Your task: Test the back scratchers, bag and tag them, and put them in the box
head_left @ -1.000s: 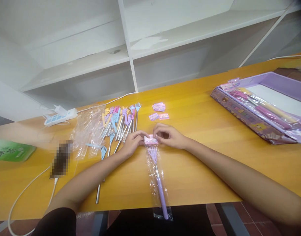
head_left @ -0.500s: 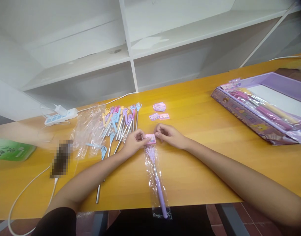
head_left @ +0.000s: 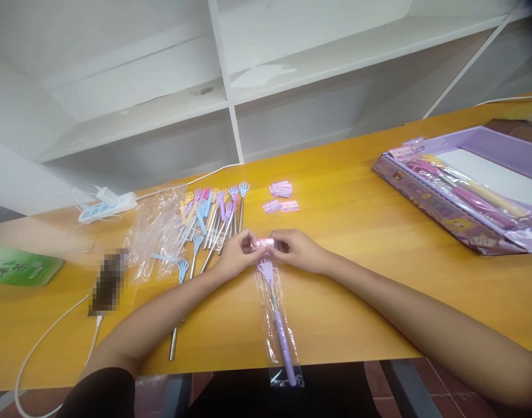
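The right edge of the pink label (head_left: 266, 242), left uncovered half a second ago while the right hand (head_left: 298, 249) was held just beside it, is now gripped by that hand's fingertips. The label is thus pinched from both sides, where only the left hand (head_left: 240, 252) had been on it. Its face, seen then as a broad rectangle, is now shown as a narrower strip. Compared with one second ago, the far end of the clear bag (head_left: 271, 339) and the purple scratcher (head_left: 283, 342) inside has been shifted slightly left.
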`<control>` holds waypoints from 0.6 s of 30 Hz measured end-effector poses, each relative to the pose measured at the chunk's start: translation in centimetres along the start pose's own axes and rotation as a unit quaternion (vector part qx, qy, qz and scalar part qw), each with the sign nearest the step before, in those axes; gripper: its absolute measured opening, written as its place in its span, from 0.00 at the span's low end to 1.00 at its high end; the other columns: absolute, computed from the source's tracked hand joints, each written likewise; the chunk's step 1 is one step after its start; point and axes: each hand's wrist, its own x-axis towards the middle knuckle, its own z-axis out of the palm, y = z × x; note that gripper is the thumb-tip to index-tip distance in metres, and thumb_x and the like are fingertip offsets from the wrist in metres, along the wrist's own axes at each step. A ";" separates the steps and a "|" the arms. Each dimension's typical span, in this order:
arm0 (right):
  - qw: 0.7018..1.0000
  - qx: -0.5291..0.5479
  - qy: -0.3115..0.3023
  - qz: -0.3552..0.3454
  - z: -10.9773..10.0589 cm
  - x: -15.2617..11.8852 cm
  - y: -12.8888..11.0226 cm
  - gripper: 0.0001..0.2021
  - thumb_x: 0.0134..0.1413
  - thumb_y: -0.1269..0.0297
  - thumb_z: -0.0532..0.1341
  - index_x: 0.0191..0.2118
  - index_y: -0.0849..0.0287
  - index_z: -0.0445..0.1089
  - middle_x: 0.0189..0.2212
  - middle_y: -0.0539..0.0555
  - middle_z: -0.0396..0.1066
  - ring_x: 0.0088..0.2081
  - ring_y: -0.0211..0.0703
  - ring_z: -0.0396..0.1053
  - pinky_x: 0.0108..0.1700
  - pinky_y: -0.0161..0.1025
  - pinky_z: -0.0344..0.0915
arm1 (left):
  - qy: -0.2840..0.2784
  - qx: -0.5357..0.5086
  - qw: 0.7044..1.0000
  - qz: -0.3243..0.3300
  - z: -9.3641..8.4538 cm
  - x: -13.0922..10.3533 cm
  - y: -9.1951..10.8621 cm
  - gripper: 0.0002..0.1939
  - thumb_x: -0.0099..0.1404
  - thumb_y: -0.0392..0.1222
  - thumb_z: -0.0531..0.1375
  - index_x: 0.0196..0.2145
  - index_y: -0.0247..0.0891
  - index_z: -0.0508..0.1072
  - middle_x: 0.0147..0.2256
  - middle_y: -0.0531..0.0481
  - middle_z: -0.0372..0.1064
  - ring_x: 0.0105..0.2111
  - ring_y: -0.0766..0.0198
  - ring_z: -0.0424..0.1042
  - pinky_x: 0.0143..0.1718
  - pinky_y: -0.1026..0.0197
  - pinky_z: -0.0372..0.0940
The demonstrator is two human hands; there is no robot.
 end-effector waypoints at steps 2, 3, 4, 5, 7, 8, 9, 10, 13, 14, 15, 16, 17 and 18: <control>1.000 0.001 0.001 -0.004 0.1 0.0 0.1 0.13 0.64 0.60 0.61 0.29 0.57 0.64 0.25 0.48 0.67 0.27 0.37 0.63 0.32 0.35 0.55 | -0.005 0.003 1.000 0.004 -0.1 0.0 0.0 0.23 0.58 0.54 0.72 0.31 0.39 0.63 0.29 0.57 0.62 0.29 0.69 0.63 0.31 0.66 0.60; 1.000 0.002 0.001 -0.006 0.1 0.1 0.1 0.12 0.64 0.60 0.61 0.29 0.57 0.64 0.25 0.48 0.67 0.27 0.36 0.63 0.32 0.35 0.55 | -0.006 0.004 1.000 0.006 -0.1 0.0 0.0 0.23 0.58 0.53 0.72 0.31 0.39 0.63 0.29 0.57 0.62 0.29 0.69 0.63 0.30 0.66 0.59; 1.000 0.003 0.000 -0.007 0.1 0.1 0.1 0.12 0.63 0.60 0.61 0.29 0.57 0.64 0.24 0.47 0.67 0.26 0.36 0.63 0.32 0.35 0.55 | -0.007 0.005 1.000 0.008 -0.1 0.0 0.1 0.23 0.58 0.53 0.72 0.31 0.39 0.63 0.29 0.57 0.62 0.29 0.69 0.63 0.30 0.66 0.59; 1.000 0.004 0.000 -0.007 0.2 0.1 0.1 0.12 0.62 0.60 0.62 0.29 0.57 0.63 0.24 0.47 0.67 0.26 0.36 0.63 0.31 0.34 0.54 | -0.006 0.006 1.000 0.011 -0.1 0.0 0.0 0.22 0.58 0.52 0.72 0.31 0.39 0.63 0.29 0.57 0.62 0.29 0.69 0.63 0.30 0.66 0.59; 1.000 0.003 -0.001 -0.005 0.2 0.1 0.1 0.12 0.61 0.60 0.62 0.28 0.56 0.63 0.24 0.47 0.67 0.26 0.36 0.63 0.31 0.34 0.54 | -0.004 0.006 1.000 0.014 -0.1 0.0 0.0 0.22 0.58 0.51 0.71 0.31 0.40 0.62 0.29 0.57 0.62 0.29 0.69 0.63 0.30 0.66 0.58; 1.000 0.002 -0.001 -0.004 0.2 0.0 0.2 0.12 0.61 0.60 0.62 0.28 0.56 0.63 0.24 0.47 0.67 0.26 0.36 0.63 0.31 0.34 0.54 | -0.004 0.005 1.000 0.014 -0.1 0.0 0.0 0.21 0.58 0.51 0.71 0.31 0.40 0.62 0.29 0.57 0.62 0.29 0.69 0.63 0.30 0.66 0.58; 1.000 0.001 -0.001 -0.002 0.2 0.0 0.2 0.12 0.61 0.60 0.62 0.28 0.56 0.63 0.24 0.47 0.67 0.26 0.37 0.63 0.31 0.34 0.54 | -0.005 0.004 1.000 0.015 -0.1 0.0 -0.1 0.21 0.58 0.49 0.71 0.31 0.40 0.62 0.29 0.57 0.62 0.29 0.69 0.63 0.30 0.66 0.58; 1.000 0.000 -0.002 0.000 0.2 0.0 0.2 0.12 0.60 0.60 0.62 0.28 0.56 0.62 0.24 0.48 0.67 0.26 0.37 0.63 0.31 0.34 0.54 | -0.006 0.003 1.000 0.015 -0.1 0.0 -0.1 0.20 0.58 0.48 0.71 0.31 0.40 0.62 0.29 0.57 0.62 0.29 0.69 0.63 0.30 0.66 0.58; 1.000 0.001 -0.003 0.003 0.2 0.0 0.2 0.11 0.59 0.61 0.63 0.28 0.56 0.62 0.24 0.47 0.67 0.26 0.36 0.62 0.31 0.34 0.54 | -0.011 -0.006 1.000 0.015 -0.2 0.1 -0.3 0.17 0.58 0.44 0.70 0.31 0.40 0.63 0.29 0.57 0.62 0.30 0.69 0.63 0.32 0.66 0.59; 1.000 0.002 -0.003 0.003 0.1 0.0 0.2 0.11 0.59 0.61 0.63 0.28 0.56 0.62 0.24 0.47 0.67 0.26 0.36 0.62 0.31 0.34 0.54 | -0.013 -0.010 1.000 0.013 -0.2 0.1 -0.4 0.17 0.57 0.43 0.69 0.32 0.40 0.63 0.29 0.57 0.62 0.30 0.69 0.63 0.33 0.66 0.60; 1.000 0.004 -0.002 0.003 0.1 0.0 0.2 0.11 0.59 0.61 0.63 0.28 0.56 0.62 0.24 0.47 0.67 0.26 0.36 0.62 0.31 0.34 0.54 | -0.014 -0.014 1.000 0.012 -0.3 0.1 -0.4 0.16 0.57 0.42 0.69 0.32 0.39 0.63 0.30 0.57 0.62 0.30 0.69 0.63 0.33 0.66 0.60; 1.000 0.007 -0.001 0.002 0.1 0.0 0.2 0.11 0.59 0.61 0.63 0.28 0.56 0.62 0.24 0.47 0.67 0.26 0.36 0.62 0.31 0.34 0.54 | -0.016 -0.018 1.000 0.010 -0.3 0.1 -0.5 0.15 0.57 0.41 0.69 0.32 0.39 0.63 0.30 0.57 0.62 0.31 0.69 0.63 0.34 0.66 0.61; 1.000 0.009 -0.002 0.002 0.1 0.1 0.2 0.11 0.59 0.61 0.63 0.28 0.56 0.63 0.24 0.47 0.67 0.26 0.36 0.62 0.31 0.34 0.54 | -0.017 -0.021 1.000 0.009 -0.3 0.1 -0.5 0.15 0.57 0.40 0.68 0.32 0.39 0.63 0.30 0.57 0.62 0.31 0.69 0.63 0.34 0.65 0.61; 1.000 0.012 -0.002 0.001 0.1 0.1 0.3 0.11 0.59 0.60 0.62 0.29 0.56 0.63 0.24 0.47 0.67 0.26 0.37 0.62 0.31 0.34 0.54 | -0.018 -0.023 1.000 0.009 -0.3 0.1 -0.5 0.14 0.57 0.39 0.68 0.32 0.39 0.63 0.30 0.57 0.62 0.31 0.69 0.63 0.35 0.65 0.61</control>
